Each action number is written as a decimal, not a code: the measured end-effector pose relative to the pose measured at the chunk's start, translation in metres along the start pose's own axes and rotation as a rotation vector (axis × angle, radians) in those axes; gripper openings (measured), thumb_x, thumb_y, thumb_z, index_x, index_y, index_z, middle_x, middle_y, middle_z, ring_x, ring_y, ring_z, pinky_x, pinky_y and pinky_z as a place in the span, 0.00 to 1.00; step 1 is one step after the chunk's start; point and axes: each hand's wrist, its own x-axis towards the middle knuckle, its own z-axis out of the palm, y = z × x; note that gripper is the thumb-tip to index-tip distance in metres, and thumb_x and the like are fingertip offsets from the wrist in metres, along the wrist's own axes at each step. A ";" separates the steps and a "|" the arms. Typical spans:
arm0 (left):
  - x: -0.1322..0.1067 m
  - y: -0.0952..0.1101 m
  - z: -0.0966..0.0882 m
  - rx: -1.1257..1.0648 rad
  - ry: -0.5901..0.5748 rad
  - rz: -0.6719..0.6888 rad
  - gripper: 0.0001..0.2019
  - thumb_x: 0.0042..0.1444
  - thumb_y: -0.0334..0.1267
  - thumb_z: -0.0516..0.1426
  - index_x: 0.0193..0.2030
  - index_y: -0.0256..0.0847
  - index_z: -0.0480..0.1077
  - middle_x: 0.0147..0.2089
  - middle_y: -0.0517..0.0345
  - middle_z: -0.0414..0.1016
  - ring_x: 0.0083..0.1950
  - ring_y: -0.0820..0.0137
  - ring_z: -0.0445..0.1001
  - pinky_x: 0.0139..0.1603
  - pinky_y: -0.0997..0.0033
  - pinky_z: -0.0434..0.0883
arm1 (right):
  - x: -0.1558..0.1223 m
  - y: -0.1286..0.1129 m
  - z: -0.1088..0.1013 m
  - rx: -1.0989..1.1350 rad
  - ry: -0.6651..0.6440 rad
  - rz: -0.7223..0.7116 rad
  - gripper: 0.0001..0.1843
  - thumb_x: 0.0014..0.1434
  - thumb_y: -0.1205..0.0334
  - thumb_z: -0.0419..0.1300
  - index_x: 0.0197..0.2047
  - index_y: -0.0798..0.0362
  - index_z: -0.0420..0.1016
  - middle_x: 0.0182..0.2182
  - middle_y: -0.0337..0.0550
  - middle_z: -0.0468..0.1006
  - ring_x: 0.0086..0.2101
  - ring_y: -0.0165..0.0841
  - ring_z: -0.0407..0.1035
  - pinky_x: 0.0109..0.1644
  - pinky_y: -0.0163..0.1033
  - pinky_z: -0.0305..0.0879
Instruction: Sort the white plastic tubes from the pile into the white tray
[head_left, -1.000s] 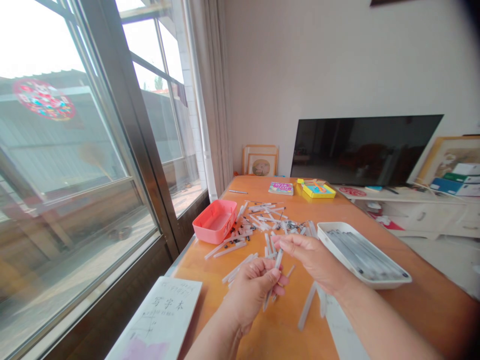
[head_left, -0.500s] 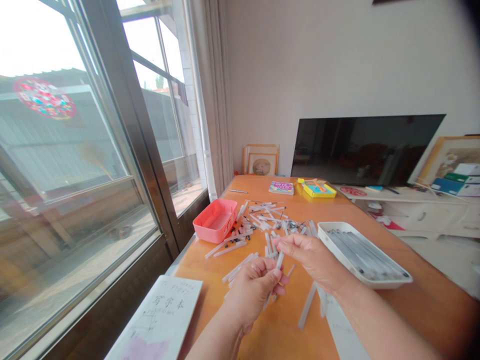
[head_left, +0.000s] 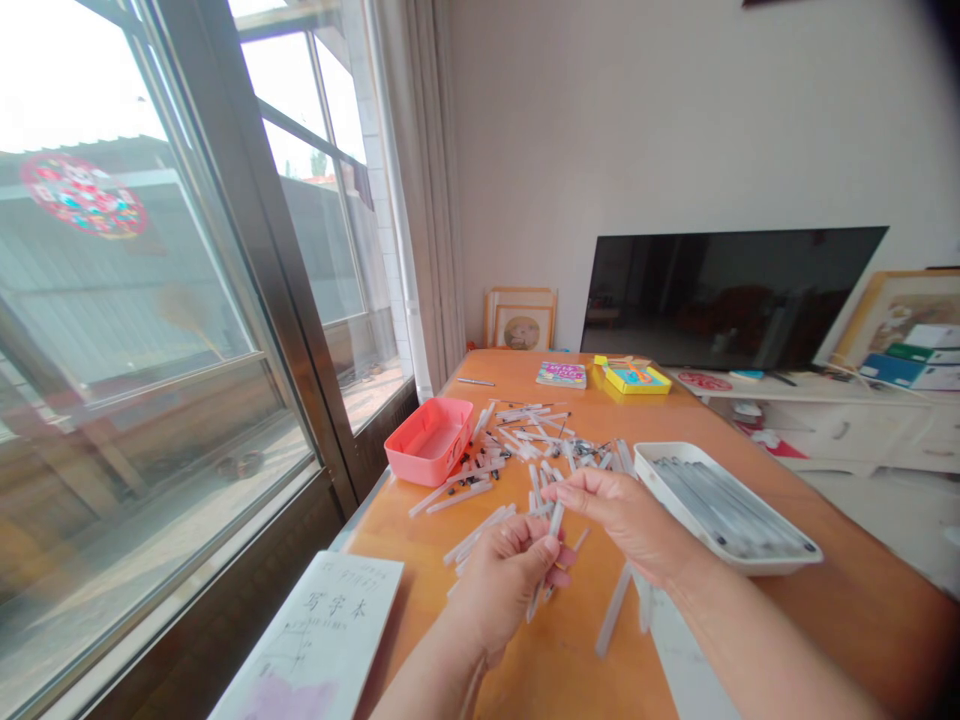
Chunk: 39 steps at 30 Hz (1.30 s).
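My left hand (head_left: 517, 575) is closed around a translucent whitish pen (head_left: 556, 520), its lower end sticking out below the fingers. Thumb and fingertips of my right hand (head_left: 604, 505) pinch together at the pen's upper end. Beyond both hands lies a loose heap of clear pen barrels and caps (head_left: 536, 435), with small black pieces (head_left: 466, 468) among them. Right of my hands, a white tray (head_left: 750, 566) holds a row of grey-looking assembled pens (head_left: 712, 500). One loose clear tube (head_left: 615, 610) rests on the table below my right hand.
A red plastic basket (head_left: 409, 468) stands left of the heap. At the near left is a writing booklet (head_left: 330, 610). Toward the far end of the wooden table (head_left: 517, 375) are a small colourful book (head_left: 561, 375), a yellow box (head_left: 637, 388) and a silver pen (head_left: 476, 382). White paper lies under my right forearm.
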 end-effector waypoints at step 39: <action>0.015 -0.001 -0.033 -0.200 0.558 0.085 0.19 0.50 0.49 0.69 0.43 0.39 0.77 0.38 0.55 0.76 0.33 0.74 0.67 0.34 0.74 0.61 | 0.121 0.058 -0.023 -1.359 0.144 0.226 0.10 0.59 0.60 0.61 0.38 0.50 0.85 0.45 0.55 0.85 0.48 0.48 0.78 0.49 0.43 0.67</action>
